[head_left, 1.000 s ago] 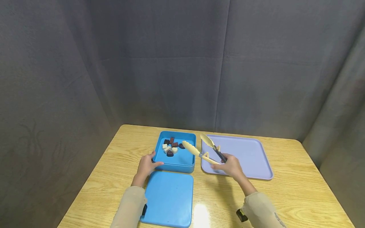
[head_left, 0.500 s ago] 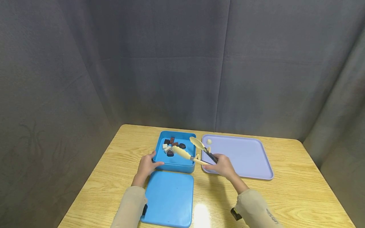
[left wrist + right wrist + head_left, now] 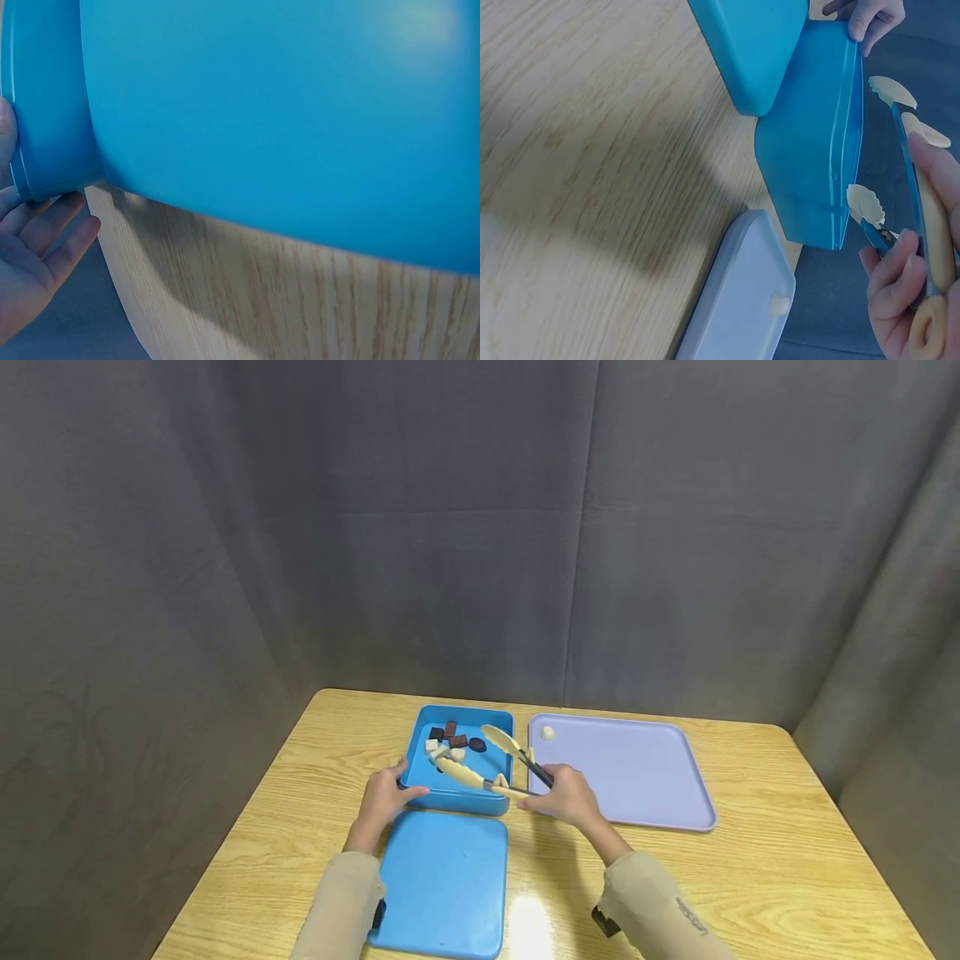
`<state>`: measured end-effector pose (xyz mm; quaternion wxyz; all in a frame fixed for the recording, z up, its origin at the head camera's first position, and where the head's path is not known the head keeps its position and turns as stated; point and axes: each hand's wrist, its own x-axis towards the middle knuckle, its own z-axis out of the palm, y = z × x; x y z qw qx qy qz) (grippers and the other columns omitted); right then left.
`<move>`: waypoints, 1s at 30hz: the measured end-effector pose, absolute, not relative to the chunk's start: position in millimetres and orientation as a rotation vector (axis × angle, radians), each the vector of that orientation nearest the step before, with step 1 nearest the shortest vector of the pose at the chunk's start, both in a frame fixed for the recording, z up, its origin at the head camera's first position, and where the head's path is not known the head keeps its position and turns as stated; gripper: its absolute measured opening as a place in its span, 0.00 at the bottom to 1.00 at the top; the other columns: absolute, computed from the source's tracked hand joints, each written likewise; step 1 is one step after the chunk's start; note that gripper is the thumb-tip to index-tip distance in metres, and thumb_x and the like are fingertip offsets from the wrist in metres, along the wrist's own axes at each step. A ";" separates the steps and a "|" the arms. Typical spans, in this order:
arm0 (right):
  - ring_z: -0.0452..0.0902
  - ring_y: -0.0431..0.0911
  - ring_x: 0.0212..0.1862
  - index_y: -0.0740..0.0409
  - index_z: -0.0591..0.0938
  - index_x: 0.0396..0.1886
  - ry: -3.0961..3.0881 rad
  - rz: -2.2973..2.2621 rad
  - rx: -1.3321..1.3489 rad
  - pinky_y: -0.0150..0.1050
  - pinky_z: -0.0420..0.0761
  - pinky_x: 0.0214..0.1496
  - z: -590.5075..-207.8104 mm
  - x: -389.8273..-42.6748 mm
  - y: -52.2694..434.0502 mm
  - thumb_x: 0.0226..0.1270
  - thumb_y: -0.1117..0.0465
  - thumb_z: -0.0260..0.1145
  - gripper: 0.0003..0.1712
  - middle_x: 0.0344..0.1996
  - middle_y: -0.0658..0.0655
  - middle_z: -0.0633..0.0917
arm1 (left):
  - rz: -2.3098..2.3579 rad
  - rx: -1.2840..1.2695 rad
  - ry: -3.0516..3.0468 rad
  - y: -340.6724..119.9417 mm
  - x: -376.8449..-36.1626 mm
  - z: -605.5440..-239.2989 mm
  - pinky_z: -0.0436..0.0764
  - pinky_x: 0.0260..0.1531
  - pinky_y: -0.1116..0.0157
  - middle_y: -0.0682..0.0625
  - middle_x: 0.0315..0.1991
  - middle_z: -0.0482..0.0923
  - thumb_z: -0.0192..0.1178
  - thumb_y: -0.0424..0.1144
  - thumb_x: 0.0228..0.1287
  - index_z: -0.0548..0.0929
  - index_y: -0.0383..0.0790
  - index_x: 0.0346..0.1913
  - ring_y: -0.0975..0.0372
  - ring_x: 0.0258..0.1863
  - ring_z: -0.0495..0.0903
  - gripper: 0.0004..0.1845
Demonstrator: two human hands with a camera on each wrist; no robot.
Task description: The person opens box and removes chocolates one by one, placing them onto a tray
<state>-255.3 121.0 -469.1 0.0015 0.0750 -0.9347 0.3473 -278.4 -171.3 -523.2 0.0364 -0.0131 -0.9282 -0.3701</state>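
Left hand at frame centre-left, pinching the near left corner of the square blue plastic box, thumb along the front wall. Right hand gripping cream-and-black scalloped tongs, their arms spread, tips over the box. Inside, small brown and white moulded pieces; whether the tips touch any, hard to tell. Lilac rectangular tray right of centre, one white rounded piece in its upper left corner.

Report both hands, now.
Left hand: holding the blue box at its near-left corner.
Right hand: holding the tongs, their tips spread apart.
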 end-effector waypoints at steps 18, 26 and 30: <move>0.65 0.45 0.27 0.68 0.77 0.47 -2.971 1.107 0.319 0.36 0.63 0.22 -471.3 -260.0 108.5 0.37 0.54 0.76 0.36 0.27 0.55 0.76 | -1.117 -0.051 -2.842 -171.8 -278.0 -523.8 0.70 0.49 0.52 0.34 0.58 0.64 0.66 0.43 0.50 0.63 0.24 0.60 0.45 0.55 0.66 0.38; 0.68 0.46 0.31 0.66 0.77 0.48 -2.932 1.077 0.336 0.39 0.69 0.27 -471.1 -262.5 103.6 0.34 0.55 0.77 0.36 0.36 0.57 0.80 | -1.126 -0.049 -2.835 -170.6 -277.7 -522.9 0.73 0.48 0.54 0.34 0.58 0.63 0.67 0.42 0.50 0.63 0.25 0.60 0.46 0.56 0.66 0.38; 0.69 0.46 0.31 0.64 0.79 0.46 -2.935 1.033 0.342 0.38 0.70 0.26 -471.0 -264.1 100.5 0.35 0.55 0.77 0.35 0.37 0.56 0.80 | -1.137 -0.044 -2.839 -171.0 -278.1 -522.7 0.70 0.50 0.52 0.34 0.58 0.63 0.67 0.42 0.50 0.63 0.25 0.60 0.45 0.56 0.65 0.38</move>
